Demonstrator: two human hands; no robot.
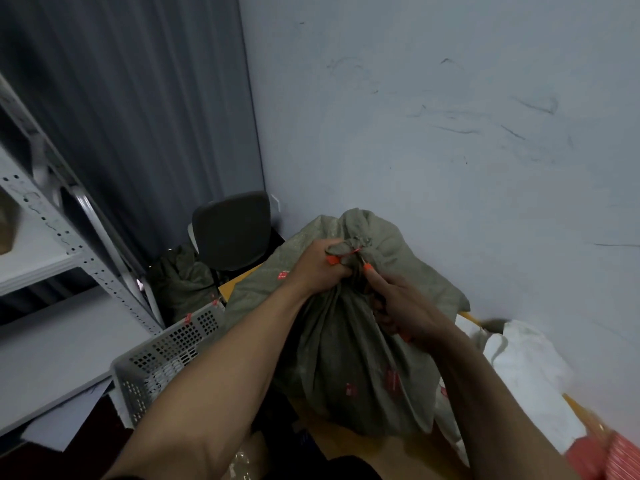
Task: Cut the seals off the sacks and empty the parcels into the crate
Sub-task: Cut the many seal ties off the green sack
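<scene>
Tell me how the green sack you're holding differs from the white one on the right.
The green sack stands upright, its neck gathered in the left hand; the white sack lies slumped and lower. The right hand holds an orange-handled tool at the green sack's neck; neither hand touches the white sack. Both are soft sacks beside the wall.

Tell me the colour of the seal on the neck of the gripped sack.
Orange: the seal at the neck of the olive-green sack, best seen in the head view.
</scene>
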